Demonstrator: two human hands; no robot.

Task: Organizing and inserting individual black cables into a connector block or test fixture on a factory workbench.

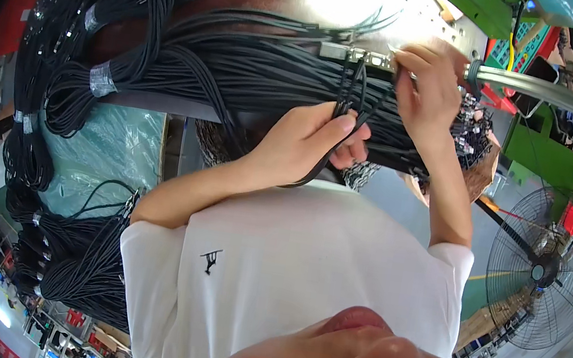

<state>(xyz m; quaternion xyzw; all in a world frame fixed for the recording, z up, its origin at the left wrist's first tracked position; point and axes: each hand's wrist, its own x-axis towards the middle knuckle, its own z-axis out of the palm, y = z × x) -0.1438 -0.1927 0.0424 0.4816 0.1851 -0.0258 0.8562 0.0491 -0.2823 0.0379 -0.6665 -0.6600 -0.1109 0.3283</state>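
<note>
My left hand (315, 133) is closed around a few thin black cables (345, 90), which run up from its fingers and loop down below it. Higher and to the right, my right hand (429, 89) has its fingertips pinched at the end of a metal slotted fixture (335, 51). One of the cables leads up to those fingers, and its tip is hidden by them. Small light-coloured pieces sit in a row along the fixture, with cables passing over it. Behind both hands lies a thick spread of black cables (264, 79) running left to right.
Tied black cable bundles (103, 80) hang at the left, above a plastic-wrapped green surface (110, 167). Cable ends with metal connectors (471, 125) gather at the right. A pale hose (530, 82) stretches to the right edge. A large floor fan (538, 271) stands at the lower right.
</note>
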